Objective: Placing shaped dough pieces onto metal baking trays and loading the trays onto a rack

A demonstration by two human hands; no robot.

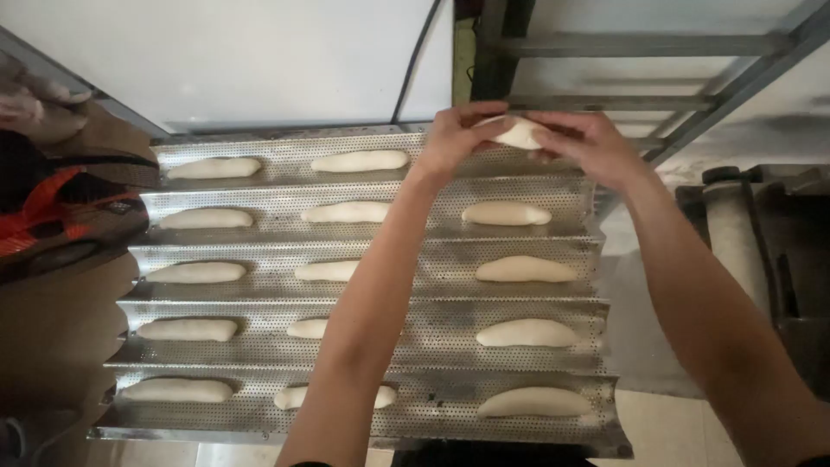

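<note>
Both my hands hold one white dough piece [519, 133] above the far right end of a perforated metal baguette tray [432, 355]. My left hand [456, 138] grips its left end and my right hand [581, 143] wraps its right end. The tray has several long grooves. Shaped dough rolls lie in three columns along them, such as one at the far left [213, 168], one in the middle [360, 161] and one on the right [507, 214]. My left forearm hides parts of the middle-column rolls in the near rows.
A metal rack frame [657, 95] stands behind the tray at the right. A dark machine with a roller [735, 233] sits at the right edge. Brown and orange items [60, 207] lie to the left. A white wall panel [242, 60] is behind.
</note>
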